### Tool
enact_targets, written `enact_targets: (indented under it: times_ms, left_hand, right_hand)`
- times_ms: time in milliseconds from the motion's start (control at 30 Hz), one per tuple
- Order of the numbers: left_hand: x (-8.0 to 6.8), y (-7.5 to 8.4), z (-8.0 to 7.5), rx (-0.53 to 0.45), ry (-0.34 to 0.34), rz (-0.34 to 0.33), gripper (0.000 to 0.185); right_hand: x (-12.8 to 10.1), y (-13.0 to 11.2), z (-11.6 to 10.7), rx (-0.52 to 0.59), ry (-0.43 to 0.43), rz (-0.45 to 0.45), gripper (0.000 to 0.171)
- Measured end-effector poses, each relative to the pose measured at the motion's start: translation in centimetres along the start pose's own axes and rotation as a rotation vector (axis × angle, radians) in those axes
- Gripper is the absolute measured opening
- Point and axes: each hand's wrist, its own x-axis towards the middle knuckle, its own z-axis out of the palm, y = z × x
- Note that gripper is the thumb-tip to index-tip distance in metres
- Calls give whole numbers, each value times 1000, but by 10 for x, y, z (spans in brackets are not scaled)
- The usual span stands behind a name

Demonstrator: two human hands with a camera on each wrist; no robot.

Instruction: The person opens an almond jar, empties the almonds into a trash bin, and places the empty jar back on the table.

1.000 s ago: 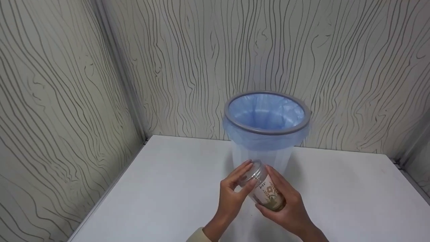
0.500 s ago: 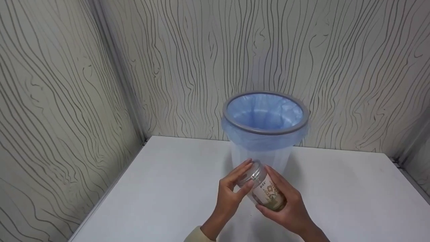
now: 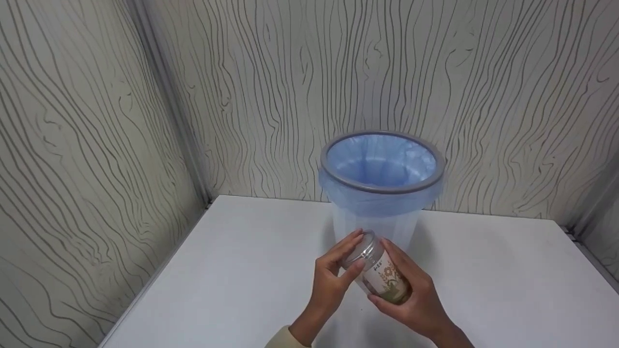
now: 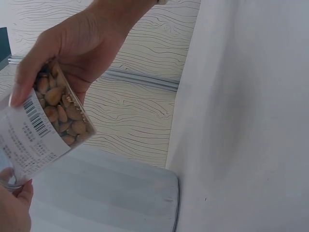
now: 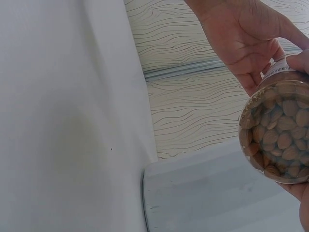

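Both hands hold a clear jar (image 3: 383,276) with a printed floral label, tilted above the table in front of the bin. My left hand (image 3: 330,282) grips its clear top end, thumb on the near side and fingers over the far side. Around the lower body curls my right hand (image 3: 420,292). In the left wrist view a white barcode label (image 4: 36,116) wraps the jar, and brown almonds (image 4: 60,104) fill its lower end. The right wrist view looks onto the jar's base, with almonds (image 5: 285,137) packed behind it. Whether the top end is a separate lid, I cannot tell.
Behind the hands stands a translucent white bin (image 3: 375,224) with a grey rim (image 3: 382,190), lined with a blue plastic bag (image 3: 372,205). A white table (image 3: 251,256) carries it. Wood-grain panels (image 3: 275,96) enclose the back and sides.
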Motion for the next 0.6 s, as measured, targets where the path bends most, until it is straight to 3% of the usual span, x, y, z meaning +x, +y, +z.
enact_targets:
  times_ms: [400,600]
  left_hand:
    - [1,3,4,27,51,-56,39]
    - [1,4,6,55,73,-53,39]
  right_hand:
    - [1,2,0,-2,-8,3,106]
    - [-1,3,1,1,3,2,107]
